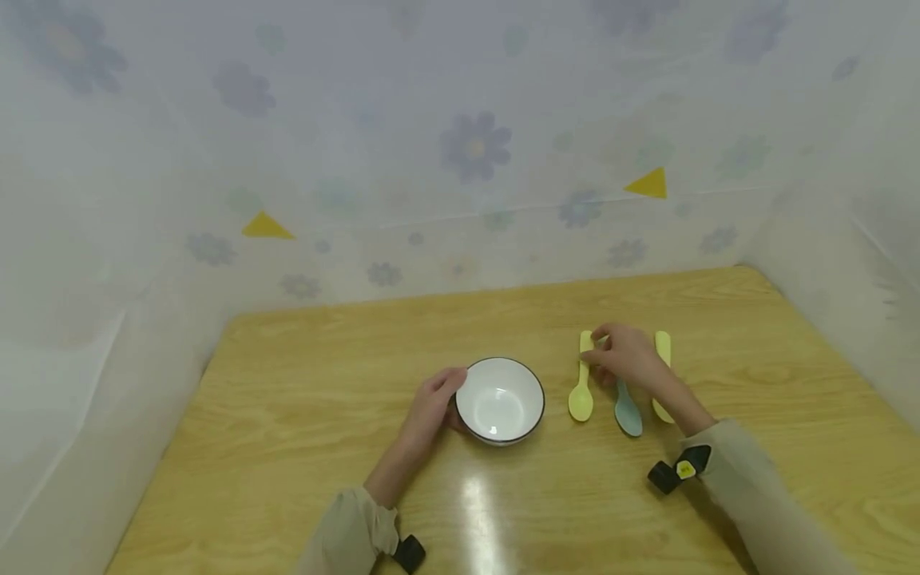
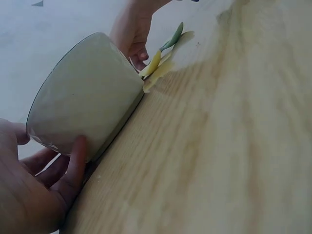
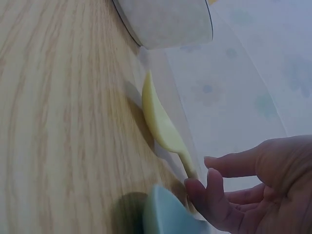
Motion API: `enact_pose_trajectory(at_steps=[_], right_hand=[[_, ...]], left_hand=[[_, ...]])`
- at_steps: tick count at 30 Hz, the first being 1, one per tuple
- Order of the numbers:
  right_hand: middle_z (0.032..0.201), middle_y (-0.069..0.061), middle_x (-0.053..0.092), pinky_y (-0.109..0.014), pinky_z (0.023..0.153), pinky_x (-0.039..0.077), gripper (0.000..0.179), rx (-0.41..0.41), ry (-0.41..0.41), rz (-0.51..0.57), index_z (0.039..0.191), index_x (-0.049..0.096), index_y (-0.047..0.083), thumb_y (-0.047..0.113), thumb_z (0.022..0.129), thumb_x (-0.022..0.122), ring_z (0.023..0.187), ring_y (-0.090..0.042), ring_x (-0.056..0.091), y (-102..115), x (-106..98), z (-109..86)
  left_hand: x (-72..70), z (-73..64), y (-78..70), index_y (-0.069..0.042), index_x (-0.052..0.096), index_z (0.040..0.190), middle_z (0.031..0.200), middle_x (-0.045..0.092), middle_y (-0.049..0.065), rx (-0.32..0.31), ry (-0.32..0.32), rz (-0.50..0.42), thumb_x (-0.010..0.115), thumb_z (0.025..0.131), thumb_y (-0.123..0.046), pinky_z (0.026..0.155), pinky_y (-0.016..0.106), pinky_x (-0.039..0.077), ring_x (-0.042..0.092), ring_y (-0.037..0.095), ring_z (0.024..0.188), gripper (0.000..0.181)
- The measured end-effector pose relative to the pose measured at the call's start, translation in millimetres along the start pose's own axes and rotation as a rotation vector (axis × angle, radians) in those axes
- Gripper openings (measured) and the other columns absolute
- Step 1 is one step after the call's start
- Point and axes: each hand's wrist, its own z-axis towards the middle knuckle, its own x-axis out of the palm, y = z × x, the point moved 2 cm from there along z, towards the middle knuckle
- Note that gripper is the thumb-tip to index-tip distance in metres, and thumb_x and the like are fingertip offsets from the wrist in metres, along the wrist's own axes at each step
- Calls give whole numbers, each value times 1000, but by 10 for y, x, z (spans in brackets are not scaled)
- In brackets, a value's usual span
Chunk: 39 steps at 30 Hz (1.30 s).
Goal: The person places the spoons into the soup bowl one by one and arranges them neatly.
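A white bowl (image 1: 499, 399) with a dark rim stands upright on the wooden table. My left hand (image 1: 429, 407) holds its left side, thumb at the rim and fingers against the outer wall, as the left wrist view (image 2: 39, 180) shows. To the bowl's right lies a yellow spoon (image 1: 580, 402), handle pointing away. My right hand (image 1: 627, 355) is at that handle, a fingertip touching or nearly touching it; the right wrist view shows a gap between thumb and fingers. Beneath this hand lies a blue-green spoon (image 1: 628, 417), its handle mostly hidden. Another yellow spoon (image 1: 664, 345) is partly covered by the wrist.
The wooden table (image 1: 309, 447) carries the bowl and spoons. A white flower-patterned sheet (image 1: 402, 160) encloses its back and sides. Two yellow triangles (image 1: 267, 227) are on the back sheet. Each wrist wears a black camera mount (image 1: 664, 477).
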Motion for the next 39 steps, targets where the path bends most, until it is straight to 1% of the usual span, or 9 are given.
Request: enact_pose_trajectory(at_steps=[6, 9, 11, 14, 16, 20, 31, 34, 39], right_hand=[[70, -6, 70, -30, 55, 53, 57, -38, -6, -63, 131, 47, -25, 9, 94, 73, 52, -16, 64, 115, 80, 68], [69, -8, 69, -29, 56, 52, 60, -29, -13, -82, 133, 44, -27, 6, 92, 74, 53, -15, 64, 154, 79, 63], [68, -8, 69, -29, 59, 52, 64, -21, -10, -95, 135, 42, -28, 6, 92, 74, 54, -16, 65, 182, 75, 41], [68, -7, 69, -30, 60, 53, 65, -4, 5, -94, 136, 40, -28, 4, 91, 74, 56, -16, 66, 191, 80, 20], [68, -7, 69, -30, 61, 54, 65, 3, 16, -86, 137, 40, -28, 2, 90, 74, 58, -17, 66, 192, 86, 11], [70, -7, 69, -30, 62, 55, 66, 11, 19, -69, 139, 39, -27, 2, 91, 74, 59, -17, 67, 186, 90, 29], [76, -12, 72, -28, 55, 52, 69, 36, -4, -5, 143, 36, -24, -1, 89, 70, 58, -16, 66, 171, 124, 132], [71, -10, 69, -27, 55, 51, 70, 17, -13, -8, 143, 34, -25, 0, 87, 67, 54, -14, 63, 183, 163, 165], [63, -5, 61, -27, 52, 46, 70, 16, 7, -32, 140, 35, -27, 3, 84, 65, 48, -11, 56, 143, 260, 172]], left_hand=[[14, -35, 38, 7, 71, 121, 120, 70, 11, 7, -3, -21, 62, 104, -24, 106, 31, 44, 58, 16, 117, 37], [44, -40, 28, 7, 69, 123, 119, 69, 11, 21, 39, -34, 61, 104, -24, 90, 26, 53, 59, 14, 111, 38], [53, -39, 27, 8, 68, 123, 119, 69, 12, 38, 58, -31, 60, 105, -24, 86, 22, 52, 59, 12, 109, 38], [57, -57, 34, 9, 67, 125, 122, 68, 14, 43, 73, -18, 59, 105, -23, 90, 26, 52, 59, 17, 113, 38], [51, -66, 39, 9, 67, 125, 124, 68, 15, 48, 70, 0, 58, 106, -22, 103, 27, 44, 57, 19, 119, 37], [36, -72, 38, 10, 66, 126, 126, 67, 17, 65, 74, 8, 56, 106, -20, 111, 38, 40, 56, 25, 125, 37], [-51, -41, 54, 7, 67, 130, 131, 67, 17, 84, 78, 14, 58, 105, -20, 117, 42, 33, 53, 28, 133, 37], [-73, -38, 72, 4, 67, 132, 134, 66, 15, 98, 80, 1, 58, 105, -20, 118, 41, 31, 51, 27, 135, 37], [-57, -109, 142, -2, 66, 138, 138, 65, 10, 103, 126, -33, 57, 106, -20, 119, 37, 29, 49, 23, 138, 37]])
